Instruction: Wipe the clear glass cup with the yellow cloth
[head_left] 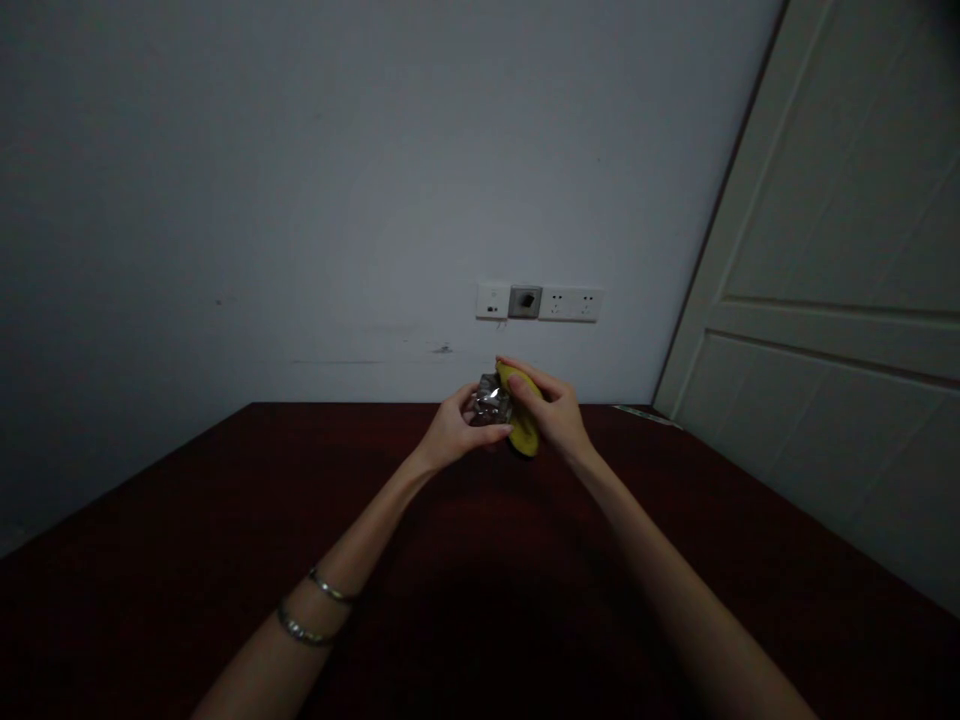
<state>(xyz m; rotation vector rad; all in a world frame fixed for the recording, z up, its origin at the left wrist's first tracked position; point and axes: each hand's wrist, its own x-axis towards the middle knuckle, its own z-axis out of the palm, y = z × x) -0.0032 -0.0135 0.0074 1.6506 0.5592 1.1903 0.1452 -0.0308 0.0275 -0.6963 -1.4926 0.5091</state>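
Yellow object [524, 436] and shiny item [492, 402] sit in outstretched, inward-angled hands [559, 413].

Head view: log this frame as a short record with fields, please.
Left hand: holds a small, shiny, glassy-looking object; exact material unclear
Right hand: grips a flat yellow piece, cloth or sponge, at the shiny object's right side
Left forearm: two silver-coloured bangles
Surface: dark red tabletop below both hands
Background: pale grey wall with white and grey socket plates
Right side: pale panelled door
Light: dim
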